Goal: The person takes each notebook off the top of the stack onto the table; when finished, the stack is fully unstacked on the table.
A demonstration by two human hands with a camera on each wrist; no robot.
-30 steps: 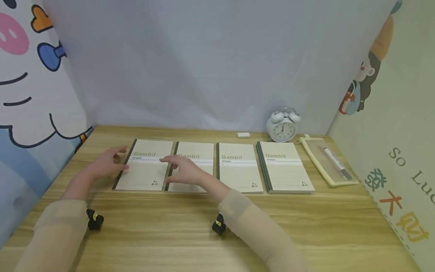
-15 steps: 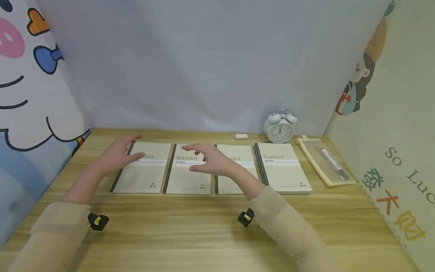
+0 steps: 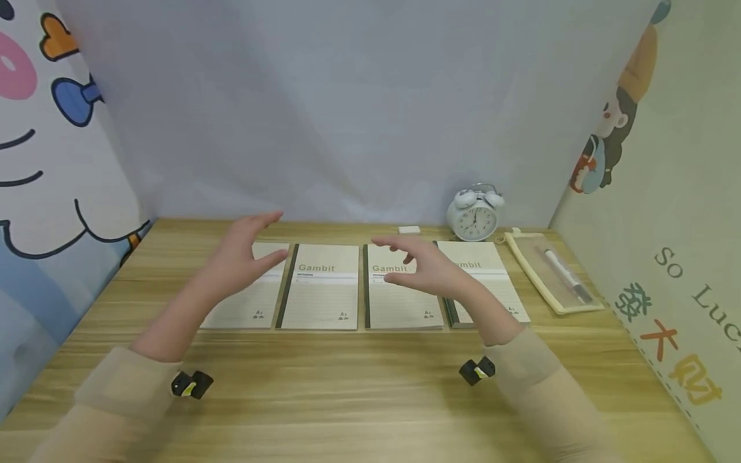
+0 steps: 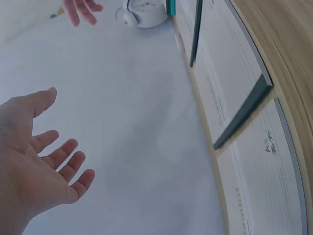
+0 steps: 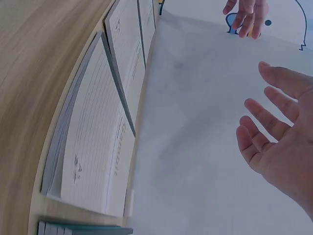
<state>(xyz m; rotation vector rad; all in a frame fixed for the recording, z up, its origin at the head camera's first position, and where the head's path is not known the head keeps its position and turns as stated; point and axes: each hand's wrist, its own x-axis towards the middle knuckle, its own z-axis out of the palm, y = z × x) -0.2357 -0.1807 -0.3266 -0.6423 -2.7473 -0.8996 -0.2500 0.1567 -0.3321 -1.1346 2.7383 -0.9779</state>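
Note:
Several cream Gambit notebooks lie side by side in a row on the wooden table. My left hand [image 3: 240, 260] is raised above the leftmost notebook [image 3: 246, 308] and hides much of it; its fingers are spread and hold nothing. Beside that lies the second notebook [image 3: 320, 299], fully in sight. Over the third notebook [image 3: 402, 308] and the left part of the thicker rightmost notebook [image 3: 494, 292] hovers my right hand [image 3: 431, 267], thumb and fingers apart. Both wrist views show the left hand [image 4: 44, 161] and right hand [image 5: 283, 122] off the notebooks, with bare palms.
Behind the row, a white eraser [image 3: 409, 229] and a white twin-bell alarm clock [image 3: 475, 222] stand near the back curtain [image 3: 324, 116]. A mesh zip pouch [image 3: 544, 283] with a marker [image 3: 567, 276] inside lies at the right. Printed cloths hang at both sides.
My right hand has moved right, from over the first two notebooks to over the third and fourth. The left hand has risen and shifted right over the leftmost notebook. The notebooks stay in place.

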